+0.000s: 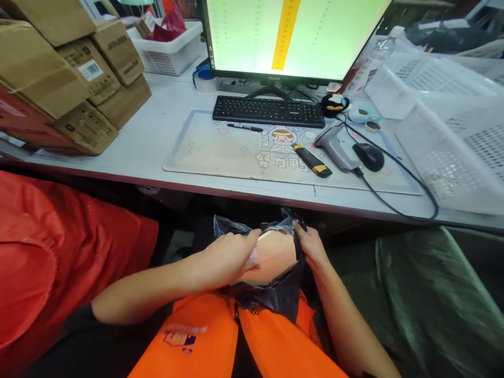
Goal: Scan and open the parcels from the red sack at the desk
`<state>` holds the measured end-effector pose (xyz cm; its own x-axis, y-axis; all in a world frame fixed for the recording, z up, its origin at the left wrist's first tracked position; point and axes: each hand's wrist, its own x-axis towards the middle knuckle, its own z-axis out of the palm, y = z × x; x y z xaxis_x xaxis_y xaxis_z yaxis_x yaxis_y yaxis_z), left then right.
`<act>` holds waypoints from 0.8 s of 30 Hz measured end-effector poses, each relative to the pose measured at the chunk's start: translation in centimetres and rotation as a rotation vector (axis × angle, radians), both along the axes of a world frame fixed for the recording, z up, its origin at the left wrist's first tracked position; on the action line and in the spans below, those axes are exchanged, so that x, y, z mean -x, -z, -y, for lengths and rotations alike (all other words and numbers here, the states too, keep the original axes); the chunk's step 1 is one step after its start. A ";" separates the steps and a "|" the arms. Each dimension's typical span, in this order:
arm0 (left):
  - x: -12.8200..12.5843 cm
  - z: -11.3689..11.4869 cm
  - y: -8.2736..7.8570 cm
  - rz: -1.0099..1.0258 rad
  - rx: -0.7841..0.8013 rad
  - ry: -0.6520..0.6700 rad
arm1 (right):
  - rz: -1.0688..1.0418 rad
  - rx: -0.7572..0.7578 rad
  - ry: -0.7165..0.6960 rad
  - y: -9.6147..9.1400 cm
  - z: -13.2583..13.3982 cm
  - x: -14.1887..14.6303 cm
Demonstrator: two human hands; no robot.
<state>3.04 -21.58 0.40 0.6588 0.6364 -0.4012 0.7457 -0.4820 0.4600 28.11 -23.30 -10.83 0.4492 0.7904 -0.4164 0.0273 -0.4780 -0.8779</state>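
Forearms (350, 320) angled inward toward an open black plastic mailer (271, 298) held below the front edge of the desk (153, 121). The left hand (232, 256), back upward, bent over the beige item (277, 256) inside; its grip could not be told. The right hand (312, 244), turned inward, pinched the mailer's right rim.

Site type: parcel or stock-handling workstation, warehouse-like. Indicators: brown cartons (35, 63), one with barcode label (90, 69), were stacked at left end of desk (145, 126). Handheld scanner (336, 148), cabled, lay beside mouse (369, 157). Monitor (307, 37) displayed spreadsheet-like columns. Yellow-and-black cutter (312, 160) lay on desk mat (220, 152). White plastic baskets (441, 131) stood at both sides. Dark plastic bag (271, 298) was open below desk edge. Person wore orange printed vest (205, 315).
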 end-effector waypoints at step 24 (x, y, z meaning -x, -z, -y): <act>0.4 0.5 0.5 0.382 -0.166 0.511 | 0.304 -0.149 0.118 -3.6 4.0 -3.6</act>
<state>2.61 -22.12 -0.07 0.9710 0.2391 -0.0029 0.2033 -0.8195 0.5358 31.74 -27.28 -7.27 0.6268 0.7676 -0.1337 0.2500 -0.3607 -0.8986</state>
